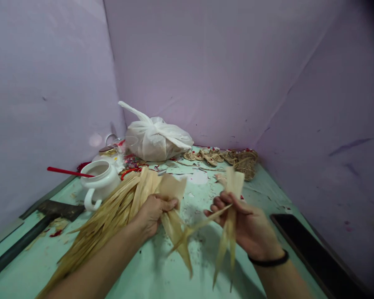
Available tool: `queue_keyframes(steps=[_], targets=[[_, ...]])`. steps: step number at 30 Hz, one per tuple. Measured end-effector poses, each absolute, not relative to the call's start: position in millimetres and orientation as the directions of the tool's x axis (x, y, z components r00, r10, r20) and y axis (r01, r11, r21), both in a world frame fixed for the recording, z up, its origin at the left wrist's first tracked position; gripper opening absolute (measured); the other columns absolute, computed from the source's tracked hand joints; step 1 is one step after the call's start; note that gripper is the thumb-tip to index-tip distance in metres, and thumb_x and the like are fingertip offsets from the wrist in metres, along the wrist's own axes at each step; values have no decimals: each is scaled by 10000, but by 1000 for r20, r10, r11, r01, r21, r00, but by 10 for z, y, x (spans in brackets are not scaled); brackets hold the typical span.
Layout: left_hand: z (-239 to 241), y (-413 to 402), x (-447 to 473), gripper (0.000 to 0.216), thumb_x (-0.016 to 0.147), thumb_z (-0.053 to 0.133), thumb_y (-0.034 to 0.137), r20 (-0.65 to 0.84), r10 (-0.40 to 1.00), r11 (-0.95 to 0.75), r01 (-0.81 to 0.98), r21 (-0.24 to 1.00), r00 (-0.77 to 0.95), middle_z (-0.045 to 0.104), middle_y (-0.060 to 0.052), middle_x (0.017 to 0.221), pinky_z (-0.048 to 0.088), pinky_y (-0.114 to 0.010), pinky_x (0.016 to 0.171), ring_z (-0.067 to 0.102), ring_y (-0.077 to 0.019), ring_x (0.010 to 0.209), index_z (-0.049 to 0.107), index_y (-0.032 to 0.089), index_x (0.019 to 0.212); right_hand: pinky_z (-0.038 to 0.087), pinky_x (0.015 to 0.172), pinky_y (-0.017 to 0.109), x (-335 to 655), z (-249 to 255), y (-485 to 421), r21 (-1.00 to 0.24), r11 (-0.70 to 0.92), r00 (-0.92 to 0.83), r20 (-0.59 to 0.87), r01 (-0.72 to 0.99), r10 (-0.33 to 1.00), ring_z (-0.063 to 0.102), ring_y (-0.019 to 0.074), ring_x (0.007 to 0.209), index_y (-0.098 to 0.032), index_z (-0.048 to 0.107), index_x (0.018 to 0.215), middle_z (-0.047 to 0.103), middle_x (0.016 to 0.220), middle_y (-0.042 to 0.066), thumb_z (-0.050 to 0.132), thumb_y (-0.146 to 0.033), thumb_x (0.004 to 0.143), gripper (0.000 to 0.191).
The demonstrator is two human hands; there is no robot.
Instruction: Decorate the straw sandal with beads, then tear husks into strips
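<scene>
My left hand [157,211] is closed on a pale dried corn husk [174,187], pinched under the thumb, with its tapering end hanging toward me. In my right hand [243,220], split husk strips [234,182] are gripped between thumb and fingers. Their pale tops stand up and their narrow points hang below. One thin strip slants across the gap between the two hands. Beside my left forearm lies a big bundle of dried husks [118,211], partly covered by that arm.
At left are a white pot [99,178] with a red stick and a dark-handled hatchet [59,209]. Behind stand a tied white plastic bag [158,139] and braided pieces [210,155]. A black phone-like slab [308,249] lies at right. Walls enclose the green table [156,265].
</scene>
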State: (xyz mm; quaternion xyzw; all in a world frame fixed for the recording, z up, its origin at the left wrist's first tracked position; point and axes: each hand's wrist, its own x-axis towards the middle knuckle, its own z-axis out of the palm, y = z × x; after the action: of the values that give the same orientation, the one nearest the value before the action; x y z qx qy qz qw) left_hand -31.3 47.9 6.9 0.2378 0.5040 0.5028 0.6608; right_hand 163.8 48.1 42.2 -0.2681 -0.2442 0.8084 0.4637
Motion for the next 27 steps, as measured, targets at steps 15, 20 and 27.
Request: queue_keyframes(steps=[15, 20, 27], targets=[[14, 393, -248, 350, 426, 804, 307, -347, 934, 357, -306, 883, 88, 624, -21, 569, 392, -231, 528, 539, -133, 531, 651, 86, 649, 92, 284, 135, 1537, 319, 448, -899, -342, -163, -306, -276, 938, 172, 2, 341, -159, 551, 684, 395, 475, -92, 778, -320, 535, 316], [58, 301, -165, 364, 453, 786, 311, -302, 933, 346, -255, 903, 194, 647, -32, 624, 410, -230, 578, 555, -148, 605, 687, 90, 726, 212, 357, 184, 1155, 57, 345, -955, -277, -162, -258, -108, 952, 333, 51, 413, -143, 541, 642, 429, 491, -59, 732, -359, 585, 294], [111, 306, -151, 322, 479, 746, 234, -333, 936, 351, -242, 905, 112, 667, -44, 661, 456, -285, 614, 585, -174, 605, 679, 105, 767, 163, 366, 209, 1241, 29, 364, -960, -277, -179, -264, -51, 948, 263, 54, 392, -163, 497, 557, 348, 445, -81, 722, -342, 568, 287]])
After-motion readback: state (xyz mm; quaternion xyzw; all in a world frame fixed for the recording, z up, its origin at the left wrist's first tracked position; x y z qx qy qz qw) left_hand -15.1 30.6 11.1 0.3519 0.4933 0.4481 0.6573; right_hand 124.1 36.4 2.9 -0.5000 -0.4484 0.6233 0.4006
